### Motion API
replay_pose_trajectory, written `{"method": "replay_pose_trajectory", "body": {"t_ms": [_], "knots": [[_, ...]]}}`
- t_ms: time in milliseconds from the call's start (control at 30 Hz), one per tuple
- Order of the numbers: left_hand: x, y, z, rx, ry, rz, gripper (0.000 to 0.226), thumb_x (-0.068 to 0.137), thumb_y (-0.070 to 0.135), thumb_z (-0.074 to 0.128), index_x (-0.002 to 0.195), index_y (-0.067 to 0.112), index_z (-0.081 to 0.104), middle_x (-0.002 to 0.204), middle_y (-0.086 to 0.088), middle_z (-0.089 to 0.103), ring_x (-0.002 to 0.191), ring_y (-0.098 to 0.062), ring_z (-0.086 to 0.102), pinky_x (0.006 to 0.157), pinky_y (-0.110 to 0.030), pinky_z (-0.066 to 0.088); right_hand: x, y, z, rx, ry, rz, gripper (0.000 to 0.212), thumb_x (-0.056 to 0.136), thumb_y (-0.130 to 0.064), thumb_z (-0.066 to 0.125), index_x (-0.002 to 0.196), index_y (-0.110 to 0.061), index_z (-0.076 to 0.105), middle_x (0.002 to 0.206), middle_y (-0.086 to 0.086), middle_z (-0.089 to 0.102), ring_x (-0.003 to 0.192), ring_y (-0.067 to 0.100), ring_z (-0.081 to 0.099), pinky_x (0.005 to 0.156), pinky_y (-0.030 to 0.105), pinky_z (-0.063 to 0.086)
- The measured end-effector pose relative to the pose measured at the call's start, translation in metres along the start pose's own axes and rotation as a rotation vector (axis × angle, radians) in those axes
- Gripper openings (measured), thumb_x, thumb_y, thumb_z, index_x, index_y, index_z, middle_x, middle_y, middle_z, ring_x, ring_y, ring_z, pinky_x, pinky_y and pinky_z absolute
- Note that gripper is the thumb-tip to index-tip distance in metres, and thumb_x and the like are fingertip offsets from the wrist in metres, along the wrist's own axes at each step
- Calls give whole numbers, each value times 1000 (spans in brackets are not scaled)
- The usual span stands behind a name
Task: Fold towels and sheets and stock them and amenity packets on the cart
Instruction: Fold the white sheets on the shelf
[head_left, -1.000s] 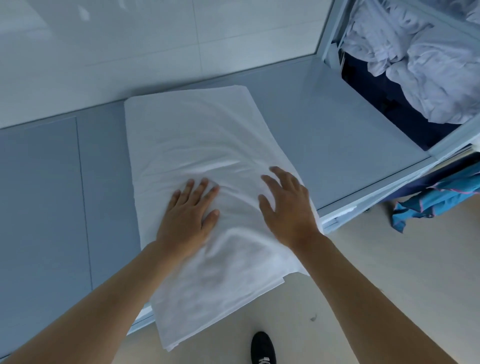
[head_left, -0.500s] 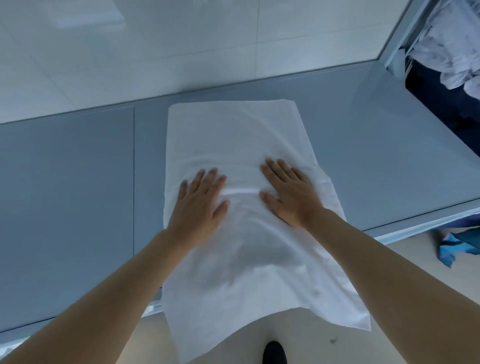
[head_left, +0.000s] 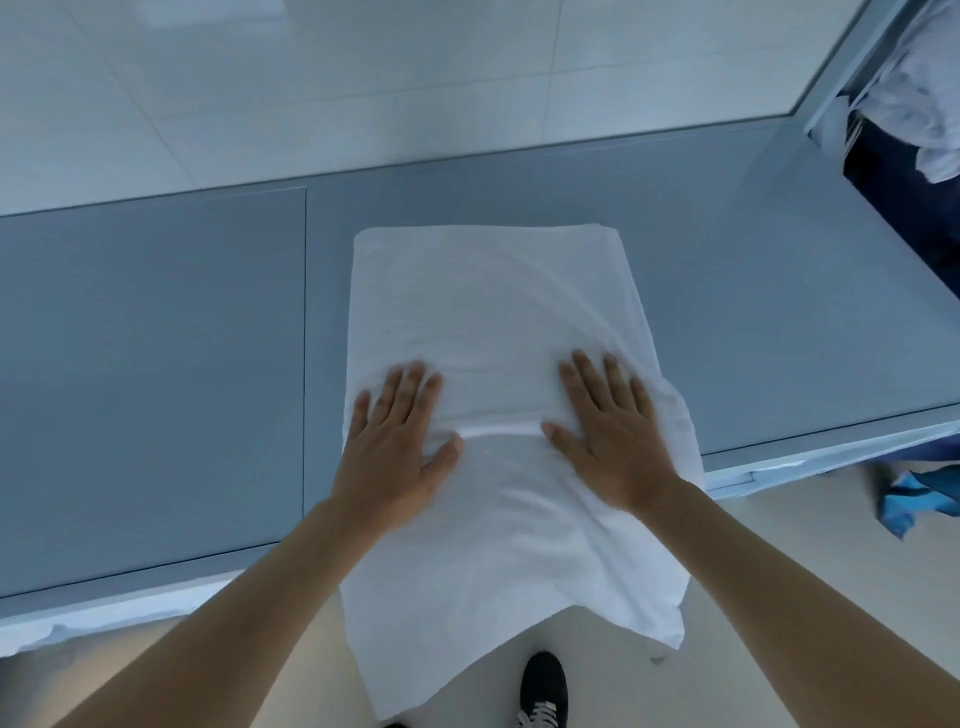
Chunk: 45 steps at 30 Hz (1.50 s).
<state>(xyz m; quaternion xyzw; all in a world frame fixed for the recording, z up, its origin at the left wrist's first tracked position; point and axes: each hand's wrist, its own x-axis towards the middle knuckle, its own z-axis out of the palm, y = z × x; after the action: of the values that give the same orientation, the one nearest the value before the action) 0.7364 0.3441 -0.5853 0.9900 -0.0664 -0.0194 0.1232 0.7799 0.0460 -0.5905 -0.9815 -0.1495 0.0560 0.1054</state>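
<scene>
On the grey tabletop (head_left: 519, 197), both palms lie flat on a white folded towel (head_left: 483, 301): the left hand (head_left: 395, 441) near its left edge and the right hand (head_left: 613, 436) near its right edge, fingers straight and spread, gripping nothing, only pressing down. Between the two thumbs a small ridge of cloth stands up, and creases run from the right fingers toward the far right corner. The far end of the towel lies squared on the table, while the near end hangs over the table's front edge toward the floor, beside a black shoe (head_left: 543, 686). To do this smoothing well, the palms should probably sweep outward and away with even pressure, pushing the ridge flat before the hanging end is brought up for the next fold, edges matched to edges. At the far right a dark bin (head_left: 909, 208) holds crumpled white linen (head_left: 924, 93), possibly sheets, though the view cuts it off. A blue cloth (head_left: 904, 499) lies on the floor below the table's right end.
</scene>
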Motion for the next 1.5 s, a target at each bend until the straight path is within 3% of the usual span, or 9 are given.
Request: {"method": "replay_pose_trajectory", "body": {"t_ms": [233, 500, 733, 833, 1000, 1100, 1200, 1333, 1500], "knots": [[-71, 11, 4, 31, 16, -11, 79, 102, 65, 26, 166, 23, 7, 174, 2, -3, 160, -21, -4, 126, -56, 17, -49, -9, 3, 8, -3, -234, 67, 105, -67, 24, 164, -42, 6, 172, -18, -2, 160, 18, -3, 123, 64, 14], [-106, 11, 4, 183, -53, 15, 118, 72, 44, 88, 164, 16, 21, 172, -11, 13, 157, -34, 17, 117, -60, 32, -58, 2, 3, -153, -31, -367, 118, 74, -49, 81, 165, -36, 8, 173, -11, 3, 159, 23, 12, 120, 60, 26], [-89, 4, 0, 215, -31, 60, 127, 63, 55, 92, 164, 17, 23, 172, -10, 11, 158, -35, 13, 119, -66, 25, -38, 3, 5, -143, -60, -410, 135, 64, -62, 85, 166, -24, 4, 174, -4, -2, 160, 24, 1, 125, 56, 21], [-99, 11, 2, 200, 11, 61, 121, 60, 39, 97, 160, 17, 34, 170, -10, 22, 155, -35, 23, 116, -65, 31, -51, 0, 9, -149, -13, -413, 127, 67, -51, 88, 166, -21, 14, 174, -1, 7, 160, 27, 9, 123, 55, 26], [-110, 13, -8, 164, 35, 76, 107, 43, 10, 101, 143, 20, 62, 153, -4, 53, 139, -31, 52, 102, -56, 51, -73, -14, 4, -124, 153, -408, 96, 57, 5, 84, 147, -14, 57, 158, 3, 47, 141, 30, 50, 104, 50, 52], [-108, 10, -32, 146, 29, 97, 88, 29, 12, 103, 112, 23, 78, 119, 3, 76, 104, -24, 75, 74, -37, 61, -78, -18, -15, -108, 188, -416, 83, 36, 10, 86, 116, -12, 78, 127, 3, 73, 108, 27, 74, 77, 37, 63], [-88, 8, -78, 94, 58, 51, 73, 30, 16, 102, 97, 28, 78, 83, 10, 75, 61, -23, 71, 50, -28, 52, -64, -34, -57, -87, 187, -345, 69, 29, 6, 86, 95, -15, 76, 88, -1, 76, 68, 27, 72, 51, 30, 56], [-25, 1, -163, 139, 259, 4, 60, 48, 15, 97, 103, 28, 78, 85, 3, 76, 62, -30, 71, 55, -35, 54, 3, -63, -139, -100, 375, -281, 58, 44, 0, 85, 100, -14, 76, 86, 3, 74, 68, 30, 70, 54, 33, 55], [41, -6, -260, 216, 718, 76, 41, 71, 9, 67, 109, 25, 75, 95, -2, 77, 81, -34, 72, 71, -39, 51, 76, -92, -234, -186, 777, -319, 44, 60, -2, 65, 102, -16, 73, 91, 4, 74, 76, 33, 68, 60, 35, 49]]}}
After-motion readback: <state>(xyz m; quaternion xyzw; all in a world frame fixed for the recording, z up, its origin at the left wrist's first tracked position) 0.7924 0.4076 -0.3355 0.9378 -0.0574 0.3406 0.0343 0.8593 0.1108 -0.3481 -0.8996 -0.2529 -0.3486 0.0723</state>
